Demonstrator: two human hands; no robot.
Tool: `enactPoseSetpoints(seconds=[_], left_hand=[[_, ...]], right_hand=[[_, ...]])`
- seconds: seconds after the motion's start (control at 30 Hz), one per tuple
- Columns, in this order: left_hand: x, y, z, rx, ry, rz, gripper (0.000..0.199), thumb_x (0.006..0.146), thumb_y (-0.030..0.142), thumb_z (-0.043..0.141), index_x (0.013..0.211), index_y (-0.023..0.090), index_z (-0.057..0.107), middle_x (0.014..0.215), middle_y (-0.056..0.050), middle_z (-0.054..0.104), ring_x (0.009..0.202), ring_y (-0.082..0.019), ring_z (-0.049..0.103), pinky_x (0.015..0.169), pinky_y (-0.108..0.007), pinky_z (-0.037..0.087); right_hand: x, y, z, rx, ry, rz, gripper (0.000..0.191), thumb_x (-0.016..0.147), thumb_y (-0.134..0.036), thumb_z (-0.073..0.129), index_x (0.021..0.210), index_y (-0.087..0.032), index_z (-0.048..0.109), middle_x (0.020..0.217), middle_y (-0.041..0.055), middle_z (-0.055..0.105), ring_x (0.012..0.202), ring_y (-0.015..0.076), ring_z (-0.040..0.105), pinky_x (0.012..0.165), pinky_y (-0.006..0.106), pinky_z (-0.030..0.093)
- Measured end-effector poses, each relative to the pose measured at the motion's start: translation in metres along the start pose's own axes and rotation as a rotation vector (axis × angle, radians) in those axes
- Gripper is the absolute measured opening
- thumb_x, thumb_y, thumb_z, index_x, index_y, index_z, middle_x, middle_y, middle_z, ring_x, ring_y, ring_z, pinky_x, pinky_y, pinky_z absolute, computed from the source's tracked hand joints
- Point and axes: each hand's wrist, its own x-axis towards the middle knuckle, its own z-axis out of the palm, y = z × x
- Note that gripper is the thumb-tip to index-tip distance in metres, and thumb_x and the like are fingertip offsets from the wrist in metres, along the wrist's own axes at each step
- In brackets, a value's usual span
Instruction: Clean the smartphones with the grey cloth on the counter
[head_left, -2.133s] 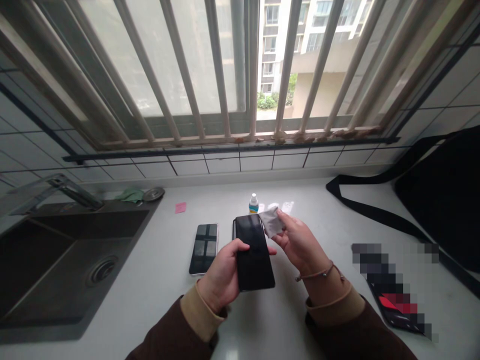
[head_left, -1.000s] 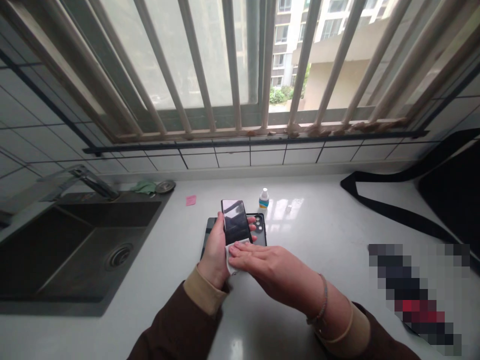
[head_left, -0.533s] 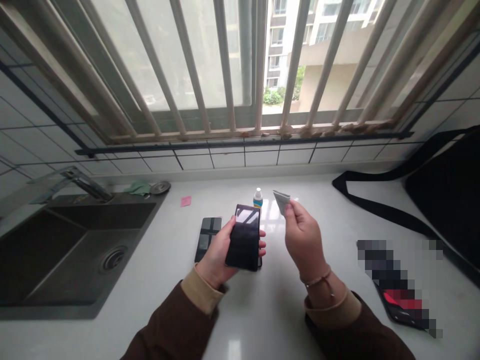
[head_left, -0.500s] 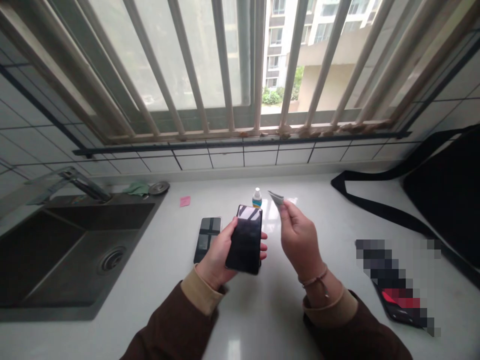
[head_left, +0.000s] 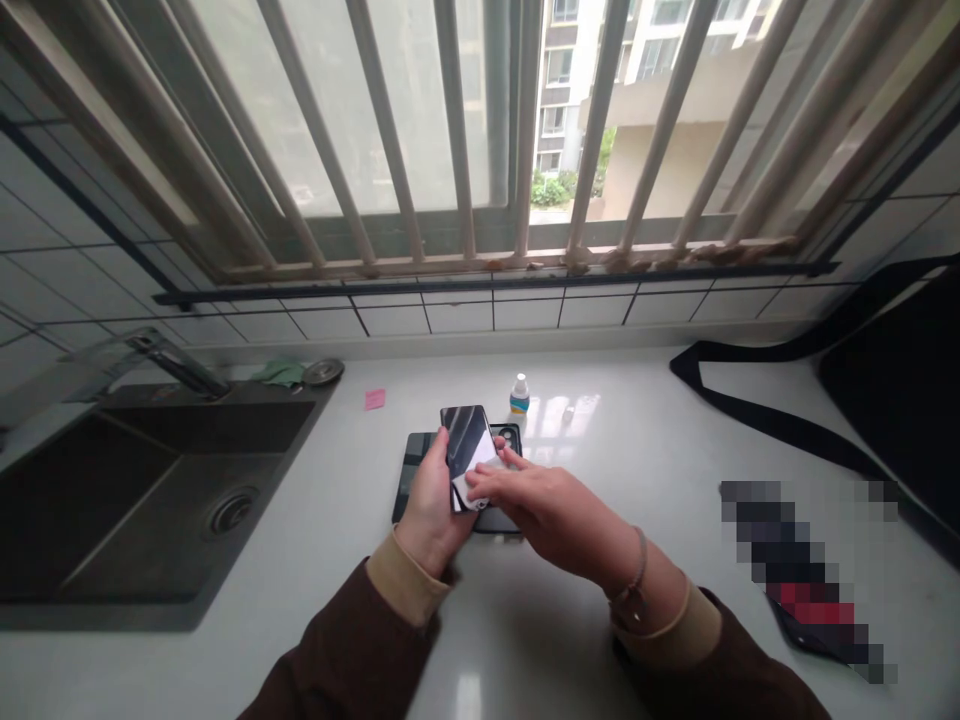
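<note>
White and glossy, the surface (head_left: 637, 450) runs beneath a barred window, and above its middle the left hand (head_left: 431, 500) grips a dark phone (head_left: 466, 445) by its lower end, fingers wrapped around the sides, the screen tilted up and catching the window's light. The right hand (head_left: 551, 510) lies across the lower part of that screen, fingers flat and extended, pressing a small pale cloth (head_left: 472, 482) against the glass; only a bit of the cloth shows under the fingertips. Directly under the held phone, flat on the surface, rest two more dark phones: one (head_left: 409, 475) shows to the left of the left hand, and the other (head_left: 510, 440) shows camera lenses near its far end. Just beyond them, toward the far edge, stands a small bottle (head_left: 519, 394) with a white cap and a blue and yellow label. A pink note (head_left: 374, 399) lies further left, near the sink (head_left: 135, 500), which fills the left end of the surface. A green rag (head_left: 279, 373) and a metal strainer (head_left: 324, 372) sit at the sink's far right corner, and the tap (head_left: 161, 358) reaches over the basin. A black bag (head_left: 892, 390) with a long strap occupies the right end.
</note>
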Motion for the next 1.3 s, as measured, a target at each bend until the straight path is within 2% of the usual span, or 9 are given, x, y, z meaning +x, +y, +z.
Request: enactPoseSetpoints(seconds=[0.13, 0.2, 0.3, 0.43, 0.67, 0.87, 1.0, 1.13, 1.3], left_hand=[[-0.002, 0.006, -0.001, 0.051, 0.029, 0.025, 0.064, 0.109, 0.055, 0.038, 0.110, 0.003, 0.076, 0.091, -0.019, 0.080, 0.076, -0.025, 0.078, 0.075, -0.036, 0.065], [-0.004, 0.006, 0.001, 0.056, 0.013, 0.008, 0.066, 0.108, 0.056, 0.039, 0.110, 0.002, 0.076, 0.092, -0.020, 0.080, 0.079, -0.026, 0.078, 0.078, -0.037, 0.065], [-0.007, 0.004, 0.004, 0.044, -0.053, 0.022, 0.062, 0.108, 0.053, 0.042, 0.115, 0.001, 0.075, 0.099, -0.021, 0.080, 0.085, -0.027, 0.078, 0.084, -0.039, 0.065], [-0.011, 0.000, 0.005, 0.083, -0.093, 0.068, 0.059, 0.108, 0.052, 0.044, 0.121, 0.003, 0.074, 0.106, -0.021, 0.080, 0.086, -0.027, 0.078, 0.083, -0.039, 0.064], [-0.007, -0.005, 0.006, -0.025, -0.059, 0.120, 0.057, 0.109, 0.049, 0.042, 0.128, 0.005, 0.072, 0.110, -0.021, 0.080, 0.097, -0.029, 0.078, 0.096, -0.045, 0.061], [0.001, 0.006, 0.001, -0.095, 0.118, 0.251, 0.057, 0.109, 0.051, 0.038, 0.112, 0.008, 0.076, 0.098, -0.017, 0.080, 0.078, -0.026, 0.076, 0.075, -0.042, 0.065], [0.000, 0.013, 0.000, -0.094, 0.136, 0.256, 0.059, 0.109, 0.053, 0.037, 0.110, 0.010, 0.077, 0.095, -0.015, 0.080, 0.074, -0.023, 0.075, 0.069, -0.036, 0.064], [-0.004, 0.010, 0.002, -0.031, 0.020, 0.146, 0.055, 0.108, 0.049, 0.042, 0.111, 0.007, 0.077, 0.099, -0.018, 0.080, 0.080, -0.025, 0.077, 0.077, -0.038, 0.065], [-0.014, 0.001, 0.003, 0.134, -0.149, -0.127, 0.057, 0.108, 0.047, 0.045, 0.115, 0.001, 0.076, 0.106, -0.023, 0.080, 0.083, -0.024, 0.077, 0.081, -0.034, 0.063]], right_hand=[[0.002, -0.016, -0.009, 0.188, -0.078, 0.031, 0.030, 0.108, -0.016, 0.052, 0.125, -0.027, 0.074, 0.101, -0.0028, 0.083, 0.091, 0.0166, 0.081, 0.137, 0.055, 0.018], [0.002, -0.019, -0.013, 0.297, -0.047, 0.116, 0.030, 0.110, -0.024, 0.050, 0.123, -0.027, 0.077, 0.093, -0.0036, 0.082, 0.084, 0.0161, 0.079, 0.132, 0.054, 0.033], [0.001, -0.014, -0.017, 0.347, 0.285, 0.323, 0.034, 0.113, -0.036, 0.047, 0.128, -0.026, 0.075, 0.113, 0.0031, 0.081, 0.103, 0.0216, 0.077, 0.104, 0.044, 0.061], [-0.001, -0.002, -0.016, 0.050, 0.688, 0.472, 0.034, 0.111, -0.038, 0.049, 0.126, -0.022, 0.075, 0.113, 0.0081, 0.081, 0.104, 0.0269, 0.077, 0.095, 0.045, 0.063], [0.002, 0.006, 0.014, -0.146, 0.274, 0.113, 0.043, 0.110, -0.012, 0.042, 0.144, -0.025, 0.064, 0.151, 0.0085, 0.066, 0.149, 0.0268, 0.054, 0.128, 0.056, 0.041], [-0.001, -0.002, 0.015, -0.093, 0.087, 0.007, 0.039, 0.108, -0.010, 0.046, 0.140, -0.022, 0.065, 0.142, 0.0093, 0.072, 0.144, 0.0236, 0.059, 0.124, 0.048, 0.049], [-0.003, -0.014, 0.000, 0.068, 0.074, 0.075, 0.033, 0.109, -0.017, 0.048, 0.131, -0.024, 0.070, 0.116, 0.0051, 0.082, 0.106, 0.0205, 0.079, 0.121, 0.051, 0.050], [-0.003, -0.007, -0.011, 0.323, 0.440, 0.438, 0.034, 0.110, -0.041, 0.052, 0.125, -0.022, 0.076, 0.103, 0.0065, 0.081, 0.085, 0.0194, 0.075, 0.084, 0.035, 0.065], [0.001, 0.016, -0.011, 0.559, 0.904, 0.603, 0.041, 0.106, -0.050, 0.056, 0.127, -0.018, 0.073, 0.127, 0.0119, 0.077, 0.113, 0.0268, 0.073, 0.098, 0.044, 0.061]])
